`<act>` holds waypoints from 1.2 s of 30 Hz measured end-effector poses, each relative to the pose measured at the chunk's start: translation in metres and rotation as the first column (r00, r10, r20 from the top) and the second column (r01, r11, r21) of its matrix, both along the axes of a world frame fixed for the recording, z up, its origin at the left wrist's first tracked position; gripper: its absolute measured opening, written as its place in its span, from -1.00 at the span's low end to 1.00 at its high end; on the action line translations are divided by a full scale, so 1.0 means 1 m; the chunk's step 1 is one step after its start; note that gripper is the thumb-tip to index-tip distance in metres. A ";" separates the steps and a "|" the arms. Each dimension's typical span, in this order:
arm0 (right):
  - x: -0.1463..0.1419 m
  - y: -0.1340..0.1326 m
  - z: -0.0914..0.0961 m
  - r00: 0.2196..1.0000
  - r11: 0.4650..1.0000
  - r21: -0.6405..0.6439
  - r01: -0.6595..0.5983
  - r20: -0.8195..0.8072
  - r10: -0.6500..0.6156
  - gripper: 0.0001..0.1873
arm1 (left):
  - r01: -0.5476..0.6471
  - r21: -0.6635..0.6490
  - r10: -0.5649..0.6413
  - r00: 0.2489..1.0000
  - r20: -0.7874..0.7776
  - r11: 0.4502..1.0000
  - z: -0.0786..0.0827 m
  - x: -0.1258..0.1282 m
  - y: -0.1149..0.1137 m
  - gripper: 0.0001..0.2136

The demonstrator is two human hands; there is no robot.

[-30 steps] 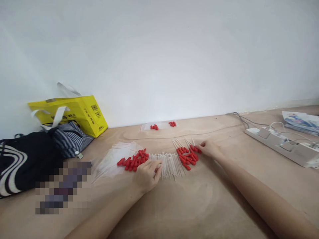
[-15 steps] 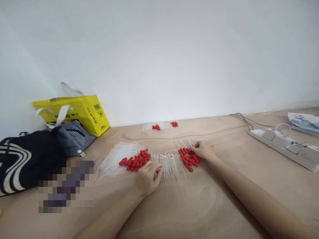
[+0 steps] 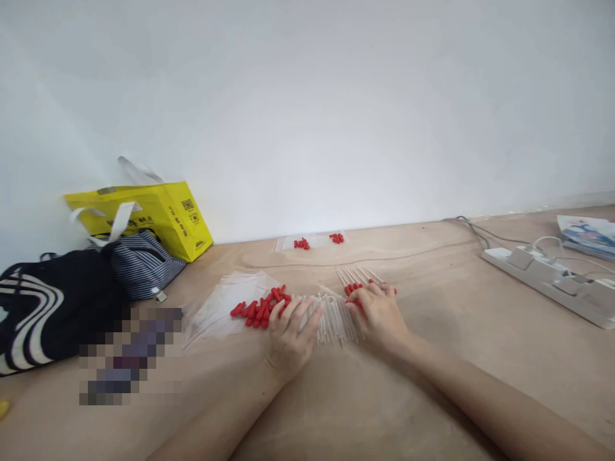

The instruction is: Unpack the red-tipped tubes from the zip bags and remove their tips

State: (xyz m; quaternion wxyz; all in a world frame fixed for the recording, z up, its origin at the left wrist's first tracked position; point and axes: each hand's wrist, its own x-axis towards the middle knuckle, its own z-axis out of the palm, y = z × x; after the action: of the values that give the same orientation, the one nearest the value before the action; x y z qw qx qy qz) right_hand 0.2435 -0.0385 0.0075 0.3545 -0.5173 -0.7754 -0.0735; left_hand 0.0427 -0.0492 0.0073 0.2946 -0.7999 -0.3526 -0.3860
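Note:
Over the left end of a row of thin clear tubes [image 3: 336,323], my left hand [image 3: 291,336] rests with its fingers apart. A pile of red rubber bulbs [image 3: 259,310] lies just left of it, by its fingertips. My right hand [image 3: 382,314] reaches across the right-hand heap of red bulbs, fingers spread and lowered onto them, covering most of that heap. Beyond its fingers, several droppers [image 3: 350,278] lie side by side, pale thin tips pointing away and red bulbs toward me. Whether either palm hides anything cannot be seen.
Flat clear plastic bags [image 3: 230,288] lie left of the bulbs. A clear bag with red bulbs [image 3: 317,242] is by the wall. Yellow [image 3: 192,224], striped [image 3: 139,262] and black bags [image 3: 72,314] stand at left; a white power strip [image 3: 552,282] with cables is at right.
My right hand has moved left and nearer, from the heap's right side onto the red bulbs. My left hand's fingers have unbent and spread over the tubes.

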 end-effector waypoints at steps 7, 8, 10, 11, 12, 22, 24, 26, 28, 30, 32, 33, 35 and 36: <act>-0.022 -0.019 -0.020 0.972 0.947 0.227 -0.229 0.108 0.209 -0.81 | -0.001 -0.076 -0.006 0.996 -0.094 0.997 -0.009 0.004 -0.002 -0.82; -0.021 -0.018 -0.021 0.972 0.946 0.229 -0.229 0.099 0.211 -0.83 | -0.007 -0.099 -0.003 0.995 -0.102 0.995 -0.010 0.003 -0.002 -0.82; -0.020 -0.016 -0.021 0.974 0.947 0.228 -0.226 0.084 0.212 -0.86 | -0.008 -0.135 -0.007 0.994 -0.113 0.991 -0.009 0.001 -0.002 -0.81; -0.019 -0.015 -0.021 0.974 0.946 0.231 -0.225 0.083 0.211 -0.86 | -0.004 -0.152 -0.014 0.993 -0.119 0.988 -0.009 0.000 -0.002 -0.81; -0.019 -0.015 -0.021 0.974 0.945 0.237 -0.224 0.087 0.209 -0.87 | 0.000 -0.167 -0.020 0.992 -0.122 0.986 -0.009 0.000 -0.002 -0.81; -0.017 -0.018 -0.027 0.978 0.951 0.231 -0.205 0.075 0.192 -0.80 | -0.008 -0.246 -0.020 0.994 -0.112 0.969 -0.007 -0.001 -0.005 -0.80; -0.017 -0.018 -0.027 0.977 0.953 0.221 -0.209 0.074 0.198 -0.80 | -0.013 -0.262 -0.017 0.994 -0.111 0.965 -0.006 0.000 -0.006 -0.80; -0.016 -0.019 -0.027 0.977 0.953 0.216 -0.212 0.079 0.199 -0.79 | -0.017 -0.280 -0.014 0.994 -0.109 0.960 -0.005 0.001 -0.007 -0.80; -0.015 -0.020 -0.027 0.975 0.952 0.210 -0.221 0.084 0.208 -0.78 | -0.017 -0.288 -0.013 0.995 -0.102 0.958 -0.005 0.001 -0.008 -0.79; -0.015 -0.020 -0.026 0.970 0.949 0.205 -0.240 0.082 0.227 -0.79 | -0.009 -0.284 -0.019 0.995 -0.095 0.959 -0.006 0.001 -0.008 -0.79; -0.014 -0.021 -0.026 0.965 0.944 0.202 -0.260 0.075 0.250 -0.82 | 0.004 -0.271 -0.029 0.996 -0.089 0.963 -0.006 0.001 -0.008 -0.78; -0.014 -0.021 -0.026 0.964 0.943 0.199 -0.267 0.069 0.258 -0.83 | 0.011 -0.264 -0.035 0.996 -0.087 0.965 -0.006 0.000 -0.008 -0.78; -0.013 -0.022 -0.025 0.960 0.941 0.191 -0.279 0.052 0.274 -0.84 | 0.023 -0.243 -0.043 0.996 -0.081 0.970 -0.006 -0.001 -0.008 -0.79; -0.012 -0.022 -0.025 0.959 0.940 0.187 -0.284 0.042 0.282 -0.84 | 0.028 -0.230 -0.047 0.996 -0.079 0.973 -0.006 -0.001 -0.008 -0.80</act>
State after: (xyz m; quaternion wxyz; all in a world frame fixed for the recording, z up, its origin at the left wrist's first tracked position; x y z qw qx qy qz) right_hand 0.2314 -0.0605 -0.0174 0.4039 -0.3636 -0.8335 -0.0996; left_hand 0.0421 -0.0568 0.0012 0.2077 -0.8506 -0.3668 -0.3142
